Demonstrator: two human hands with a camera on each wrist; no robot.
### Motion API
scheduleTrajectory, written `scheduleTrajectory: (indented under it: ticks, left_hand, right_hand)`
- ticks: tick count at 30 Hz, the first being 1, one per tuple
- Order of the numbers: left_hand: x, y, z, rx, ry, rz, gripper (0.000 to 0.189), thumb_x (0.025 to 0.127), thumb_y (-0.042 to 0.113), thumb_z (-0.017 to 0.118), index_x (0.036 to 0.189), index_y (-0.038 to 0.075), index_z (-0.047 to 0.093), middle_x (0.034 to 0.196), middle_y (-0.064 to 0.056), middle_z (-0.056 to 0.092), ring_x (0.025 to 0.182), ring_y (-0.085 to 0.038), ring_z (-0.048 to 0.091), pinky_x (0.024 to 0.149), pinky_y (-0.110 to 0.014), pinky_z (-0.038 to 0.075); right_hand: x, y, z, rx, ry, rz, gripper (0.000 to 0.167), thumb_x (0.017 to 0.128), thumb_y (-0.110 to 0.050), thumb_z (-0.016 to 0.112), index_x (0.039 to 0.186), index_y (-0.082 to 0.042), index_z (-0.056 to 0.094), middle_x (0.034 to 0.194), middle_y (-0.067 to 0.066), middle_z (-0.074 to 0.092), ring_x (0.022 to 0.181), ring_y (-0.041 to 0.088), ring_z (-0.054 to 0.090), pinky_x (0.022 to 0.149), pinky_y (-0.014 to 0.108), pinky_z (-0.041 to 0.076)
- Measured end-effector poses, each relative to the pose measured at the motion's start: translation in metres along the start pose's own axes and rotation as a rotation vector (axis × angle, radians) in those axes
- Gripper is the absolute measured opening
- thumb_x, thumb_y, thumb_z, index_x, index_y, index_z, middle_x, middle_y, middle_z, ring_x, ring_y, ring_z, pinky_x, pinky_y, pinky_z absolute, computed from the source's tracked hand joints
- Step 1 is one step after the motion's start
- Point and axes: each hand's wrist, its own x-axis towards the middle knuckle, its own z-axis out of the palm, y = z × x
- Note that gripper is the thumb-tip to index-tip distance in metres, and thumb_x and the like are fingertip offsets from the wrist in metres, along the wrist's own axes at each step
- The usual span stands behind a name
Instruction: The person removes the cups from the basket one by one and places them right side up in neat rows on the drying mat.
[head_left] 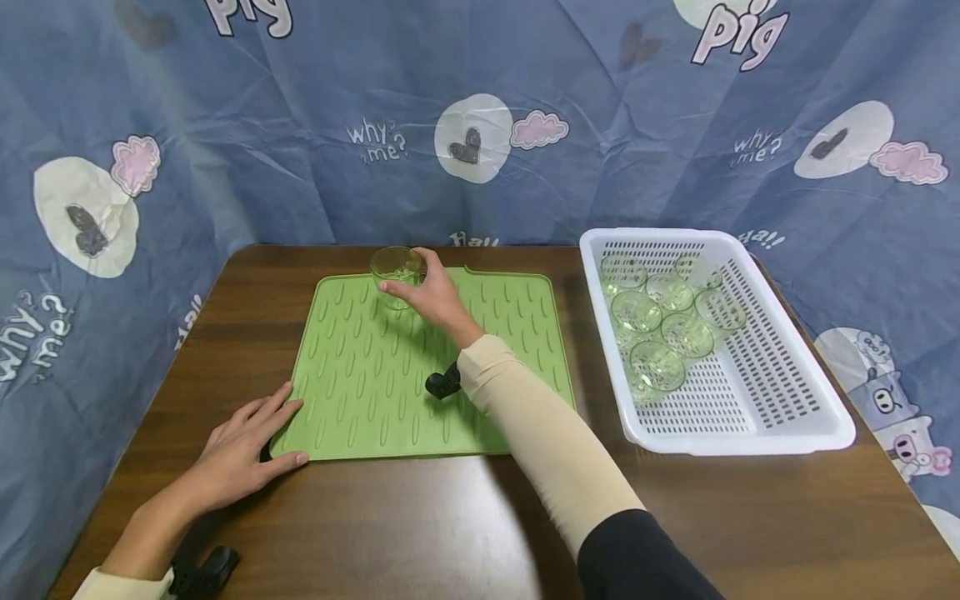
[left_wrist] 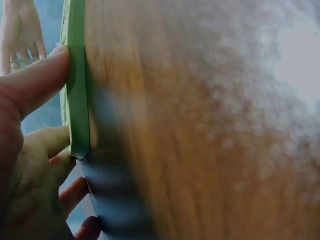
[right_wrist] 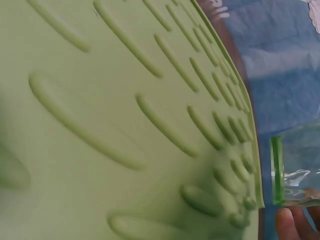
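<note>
My right hand (head_left: 437, 298) holds a clear drinking glass (head_left: 397, 268) between thumb and fingers, over the far left part of a green ridged drying mat (head_left: 360, 375). In the right wrist view the glass (right_wrist: 299, 165) shows at the right border, a little off the mat's surface, with fingertips (right_wrist: 286, 224) beside it. Fingers spread, my left hand (head_left: 238, 446) rests at the mat's near left corner. The left wrist view has its thumb (left_wrist: 42, 75) against the mat's edge (left_wrist: 77, 100) and the other fingers reaching past the corner onto the table.
A white perforated plastic basket (head_left: 787, 425) stands on the right of the brown wooden table (head_left: 405, 525), with several similar glasses (head_left: 657, 367) grouped in its left half. Behind the table hangs a blue printed cloth (head_left: 300, 100).
</note>
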Motion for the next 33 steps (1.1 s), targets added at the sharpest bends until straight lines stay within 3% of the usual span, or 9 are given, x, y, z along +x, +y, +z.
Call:
scheduleTrajectory:
  ticks: [7,12,20,33]
  left_hand:
    - [0.002,0.0,-0.003,-0.002,-0.003,-0.001,0.081,0.091,0.046,0.069,0.154,0.008,0.035,0.167,-0.016,0.018,0.139,-0.051,0.027,0.094,-0.075,0.025]
    - [0.003,0.002,-0.003,-0.005,-0.018,-0.009,0.082,0.091,0.047,0.068,0.155,0.009,0.034,0.167,-0.016,0.018,0.141,-0.051,0.026,0.095,-0.076,0.025]
    - [0.003,0.002,-0.003,-0.021,-0.021,-0.011,0.082,0.091,0.046,0.067,0.155,0.009,0.033,0.167,-0.015,0.016,0.142,-0.051,0.024,0.096,-0.076,0.023]
    - [0.0,0.002,-0.006,0.0,-0.035,-0.013,0.082,0.091,0.047,0.067,0.155,0.008,0.033,0.167,-0.015,0.017,0.141,-0.051,0.025,0.096,-0.076,0.024]
  right_hand:
    - [0.004,0.004,0.01,-0.013,0.015,-0.004,0.089,0.085,-0.041,0.078,0.157,-0.023,0.028,0.154,0.011,0.044,0.134,0.029,0.051,0.105,0.047,0.047]
    - [0.006,0.006,0.014,-0.031,-0.005,0.007,0.089,0.085,-0.038,0.079,0.157,-0.027,0.028,0.159,0.008,0.039,0.142,0.03,0.044,0.11,0.048,0.044]
    - [0.006,0.003,0.019,-0.043,-0.014,0.038,0.089,0.081,-0.037,0.082,0.153,-0.017,0.033,0.15,0.005,0.048,0.133,0.024,0.051,0.106,0.04,0.047]
    - [0.009,0.0,0.029,-0.037,-0.092,0.047,0.09,0.085,-0.035,0.079,0.157,-0.019,0.027,0.154,0.007,0.044,0.138,0.026,0.047,0.107,0.043,0.047]
